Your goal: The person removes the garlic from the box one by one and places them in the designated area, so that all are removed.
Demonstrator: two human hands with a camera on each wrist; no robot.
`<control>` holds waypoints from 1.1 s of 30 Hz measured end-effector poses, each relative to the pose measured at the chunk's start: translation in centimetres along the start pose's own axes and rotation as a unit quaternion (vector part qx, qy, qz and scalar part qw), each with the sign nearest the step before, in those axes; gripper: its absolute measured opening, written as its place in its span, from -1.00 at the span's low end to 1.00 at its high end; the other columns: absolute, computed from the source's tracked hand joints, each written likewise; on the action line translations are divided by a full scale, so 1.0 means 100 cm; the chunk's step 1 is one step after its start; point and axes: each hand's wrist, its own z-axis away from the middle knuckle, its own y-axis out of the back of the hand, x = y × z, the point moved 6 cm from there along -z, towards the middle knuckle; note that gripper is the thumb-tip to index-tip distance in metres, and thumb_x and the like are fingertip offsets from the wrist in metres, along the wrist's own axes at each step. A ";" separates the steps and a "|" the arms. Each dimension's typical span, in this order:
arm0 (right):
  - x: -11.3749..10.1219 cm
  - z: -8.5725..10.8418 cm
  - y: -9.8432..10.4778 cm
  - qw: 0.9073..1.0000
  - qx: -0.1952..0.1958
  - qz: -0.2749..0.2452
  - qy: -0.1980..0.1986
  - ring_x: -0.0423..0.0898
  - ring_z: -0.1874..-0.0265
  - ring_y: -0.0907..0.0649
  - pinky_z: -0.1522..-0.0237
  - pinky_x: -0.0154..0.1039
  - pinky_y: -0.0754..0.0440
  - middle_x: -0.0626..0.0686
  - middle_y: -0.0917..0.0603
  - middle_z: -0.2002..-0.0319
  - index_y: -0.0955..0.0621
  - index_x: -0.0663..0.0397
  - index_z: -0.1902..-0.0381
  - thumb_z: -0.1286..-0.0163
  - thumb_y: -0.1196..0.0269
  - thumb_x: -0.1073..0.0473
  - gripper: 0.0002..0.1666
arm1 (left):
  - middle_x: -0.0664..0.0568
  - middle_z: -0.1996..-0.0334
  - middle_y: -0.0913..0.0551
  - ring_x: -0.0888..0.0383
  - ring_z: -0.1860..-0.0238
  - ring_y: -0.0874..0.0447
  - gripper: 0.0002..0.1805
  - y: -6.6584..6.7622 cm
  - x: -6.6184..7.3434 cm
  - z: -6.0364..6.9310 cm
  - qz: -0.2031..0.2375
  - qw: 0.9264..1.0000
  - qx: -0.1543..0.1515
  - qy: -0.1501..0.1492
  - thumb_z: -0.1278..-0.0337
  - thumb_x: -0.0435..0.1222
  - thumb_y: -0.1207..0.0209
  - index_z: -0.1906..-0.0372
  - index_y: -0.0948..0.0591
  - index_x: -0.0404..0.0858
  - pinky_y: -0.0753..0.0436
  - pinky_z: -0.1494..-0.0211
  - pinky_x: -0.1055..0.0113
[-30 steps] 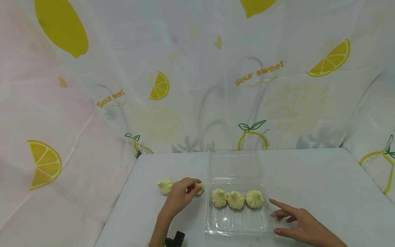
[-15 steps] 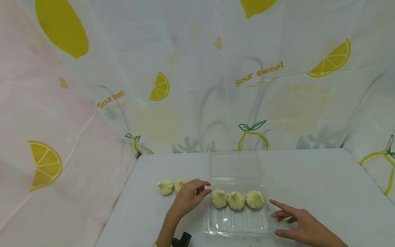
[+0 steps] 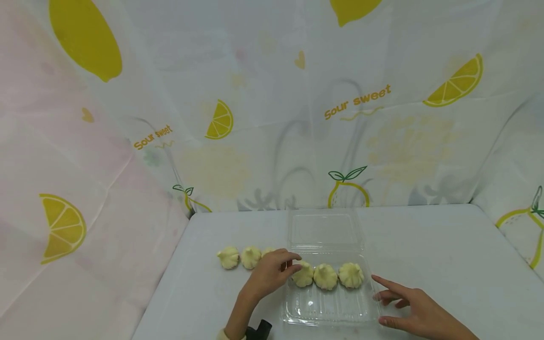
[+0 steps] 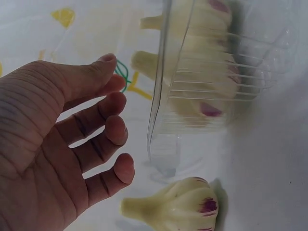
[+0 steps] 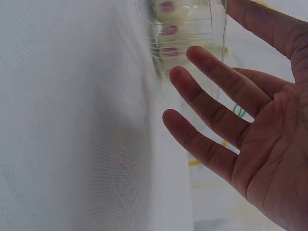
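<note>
Three pale garlic bulbs, the middle one (image 3: 325, 276) among them, sit in a row in the base of a clear plastic clamshell box (image 3: 323, 311), its lid (image 3: 325, 229) laid back. My left hand (image 3: 272, 274) hovers at the box's left edge beside the leftmost bulb (image 3: 304, 274). Its fingers curl loosely in the left wrist view, with nothing between them. Left of the box lie more garlic bulbs (image 3: 228, 258), one partly behind this hand. At the box's right side is my right hand (image 3: 414, 309), fingers spread; the thumb (image 5: 262, 19) lies close to the rim, contact unclear.
The box and bulbs stand on a white table (image 3: 442, 250). Behind it hangs a lemon-print cloth (image 3: 263, 94), which also covers both sides. A black device (image 3: 259, 329) is at the left wrist.
My left hand has moved right, from over the loose garlic bulbs to the box's left edge, uncovering some of them. The right hand and the bulbs in the box have stayed put.
</note>
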 end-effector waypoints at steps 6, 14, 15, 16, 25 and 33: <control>0.000 0.000 0.000 1.000 0.002 0.002 0.004 -0.34 0.08 -0.63 0.24 -0.29 -0.64 -0.06 -0.71 0.04 -0.25 0.14 -0.49 -0.32 -0.37 -0.04 -0.09 | 0.29 0.52 -0.49 0.43 0.52 -0.34 -0.79 -0.007 0.004 -0.002 -0.014 1.000 -0.010 0.000 -0.20 -0.20 -0.33 0.12 -0.74 -0.19 -0.40 0.48 0.58; 0.002 0.000 -0.001 1.000 -0.003 -0.003 -0.008 -0.34 0.08 -0.62 0.23 -0.30 -0.64 -0.07 -0.70 0.04 -0.24 0.16 -0.48 -0.31 -0.36 -0.06 -0.07 | 0.30 0.51 -0.48 0.43 0.52 -0.35 -0.82 -0.014 0.008 -0.004 -0.037 0.999 -0.024 -0.006 -0.20 -0.20 -0.33 0.12 -0.74 -0.13 -0.37 0.49 0.60; 0.002 0.000 -0.001 1.000 -0.004 -0.005 -0.008 -0.34 0.08 -0.62 0.22 -0.29 -0.64 -0.07 -0.70 0.04 -0.24 0.16 -0.48 -0.32 -0.36 -0.06 -0.08 | 0.30 0.51 -0.49 0.43 0.52 -0.35 -0.82 -0.014 0.008 -0.004 -0.037 0.999 -0.024 -0.006 -0.20 -0.21 -0.33 0.13 -0.74 -0.14 -0.38 0.49 0.61; 0.002 0.000 -0.001 1.000 -0.004 -0.006 -0.008 -0.34 0.08 -0.62 0.22 -0.29 -0.64 -0.07 -0.70 0.03 -0.24 0.16 -0.48 -0.32 -0.36 -0.06 -0.08 | 0.29 0.52 -0.49 0.43 0.52 -0.35 -0.82 -0.015 0.008 -0.004 -0.038 0.999 -0.025 -0.006 -0.19 -0.21 -0.34 0.13 -0.74 -0.14 -0.37 0.48 0.61; 0.002 0.000 -0.001 1.000 -0.005 -0.006 -0.011 -0.36 0.08 -0.62 0.21 -0.30 -0.64 -0.07 -0.70 0.03 -0.24 0.18 -0.48 -0.31 -0.37 -0.06 -0.07 | 0.30 0.52 -0.49 0.44 0.52 -0.35 -0.89 -0.018 0.009 -0.005 -0.043 0.999 -0.033 0.000 -0.16 -0.23 -0.37 0.23 -0.73 -0.14 -0.37 0.48 0.60; 0.002 0.000 -0.001 1.000 -0.004 -0.009 -0.009 -0.34 0.08 -0.62 0.21 -0.30 -0.64 -0.07 -0.70 0.03 -0.24 0.17 -0.48 -0.31 -0.36 -0.06 -0.07 | 0.29 0.52 -0.48 0.42 0.51 -0.37 -0.92 -0.016 0.011 -0.005 -0.046 0.998 -0.033 -0.003 -0.18 -0.24 -0.35 0.24 -0.73 -0.13 -0.37 0.45 0.59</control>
